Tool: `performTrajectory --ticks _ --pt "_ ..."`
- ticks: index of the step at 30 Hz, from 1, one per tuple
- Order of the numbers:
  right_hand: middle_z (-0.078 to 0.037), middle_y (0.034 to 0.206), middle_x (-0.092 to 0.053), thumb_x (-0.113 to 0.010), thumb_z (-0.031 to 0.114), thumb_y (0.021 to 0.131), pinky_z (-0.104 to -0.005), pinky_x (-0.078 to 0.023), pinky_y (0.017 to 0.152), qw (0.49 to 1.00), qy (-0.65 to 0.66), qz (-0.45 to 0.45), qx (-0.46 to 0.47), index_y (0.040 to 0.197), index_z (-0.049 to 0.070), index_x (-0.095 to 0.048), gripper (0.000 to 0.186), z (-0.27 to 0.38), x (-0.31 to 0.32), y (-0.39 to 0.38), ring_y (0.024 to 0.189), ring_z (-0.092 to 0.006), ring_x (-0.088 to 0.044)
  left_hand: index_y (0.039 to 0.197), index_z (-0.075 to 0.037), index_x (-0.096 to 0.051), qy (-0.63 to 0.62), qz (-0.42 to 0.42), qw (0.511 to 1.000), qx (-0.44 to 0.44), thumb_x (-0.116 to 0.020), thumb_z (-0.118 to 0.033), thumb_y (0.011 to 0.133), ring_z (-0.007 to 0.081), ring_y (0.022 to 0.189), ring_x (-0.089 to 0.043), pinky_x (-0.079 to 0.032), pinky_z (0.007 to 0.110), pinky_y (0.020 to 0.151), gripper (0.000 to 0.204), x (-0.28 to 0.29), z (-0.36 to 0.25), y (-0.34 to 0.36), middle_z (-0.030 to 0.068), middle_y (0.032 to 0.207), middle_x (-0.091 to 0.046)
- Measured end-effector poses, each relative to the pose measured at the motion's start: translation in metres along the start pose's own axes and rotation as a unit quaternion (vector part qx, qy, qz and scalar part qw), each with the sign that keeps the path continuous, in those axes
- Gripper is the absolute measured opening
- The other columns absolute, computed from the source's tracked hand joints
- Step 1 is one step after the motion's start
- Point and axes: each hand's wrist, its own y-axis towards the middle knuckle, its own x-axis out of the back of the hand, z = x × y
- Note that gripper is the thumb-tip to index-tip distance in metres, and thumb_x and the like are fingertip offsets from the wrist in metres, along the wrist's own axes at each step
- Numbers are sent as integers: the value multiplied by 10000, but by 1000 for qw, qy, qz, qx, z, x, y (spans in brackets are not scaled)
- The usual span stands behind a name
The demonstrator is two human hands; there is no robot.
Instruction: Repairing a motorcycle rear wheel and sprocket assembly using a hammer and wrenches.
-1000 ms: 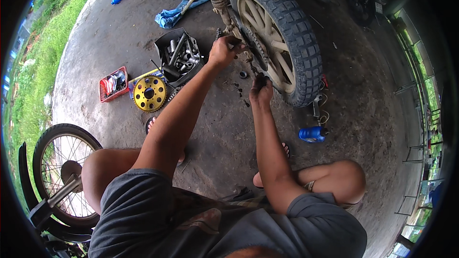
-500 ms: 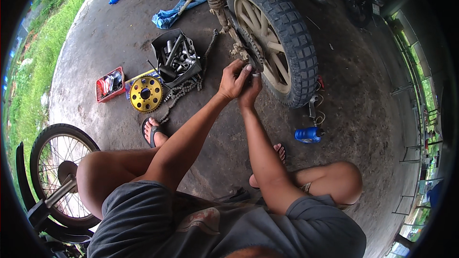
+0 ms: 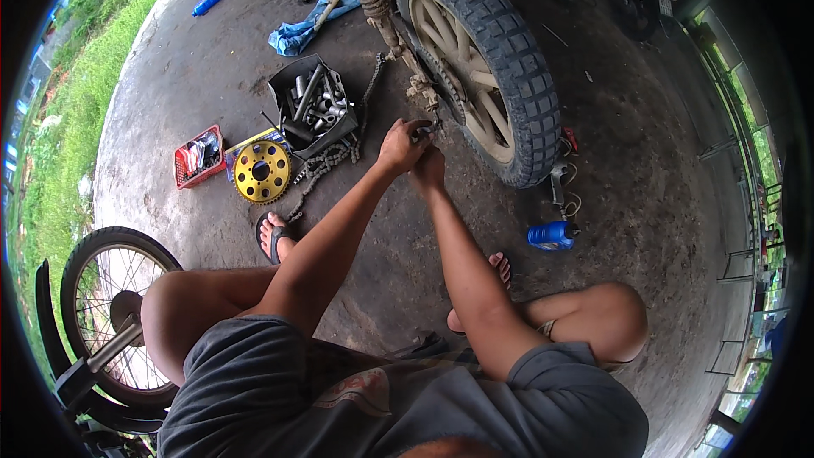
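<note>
Both my hands are closed and meet in front of a motorcycle's rear wheel (image 3: 527,68), apart from the wheel and its chain side. My left hand (image 3: 398,149) has its fingers curled around a small dark metal piece (image 3: 430,129), whose tip pokes out beyond the fingers. Pressed against it from the right is my right hand (image 3: 429,170), fingers folded; what lies inside them is hidden. The muddy axle end of the swingarm (image 3: 420,92) sits just beyond my fingertips. A loose chain (image 3: 315,168) lies on the floor left of my hands.
Left of my hands stand a black bin of sockets and tools (image 3: 315,102), a gold sprocket (image 3: 261,171) and a red basket (image 3: 200,158). A blue bottle (image 3: 552,236) lies at right. Blue cloth (image 3: 293,37) is farther off. A spoked wheel (image 3: 119,314) stands near my left knee.
My hands, still together, have drawn back from the wheel's chain side and shifted left. The axle area they covered now shows. The view has tilted slightly.
</note>
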Motion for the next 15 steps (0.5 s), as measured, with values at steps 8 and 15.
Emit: performTrajectory --ticks 8,15 --pt "-96 1058 -685 -473 405 1122 -369 -491 874 598 776 -135 -147 1162 48 -627 391 -70 48 15 929 -238 -631 1142 43 -783 -336 -46 909 240 -837 -322 927 177 858 -712 -574 349 761 427 -30 -27 14 92 970 -779" --pt "-96 1012 -658 -507 373 1126 -347 -477 740 648 578 -472 -154 1112 30 -595 354 34 54 -10 859 -194 -579 982 -19 -777 -486 17 810 329 -778 -224 977 192 816 -711 -580 337 735 205 -25 -27 29 77 933 -761"
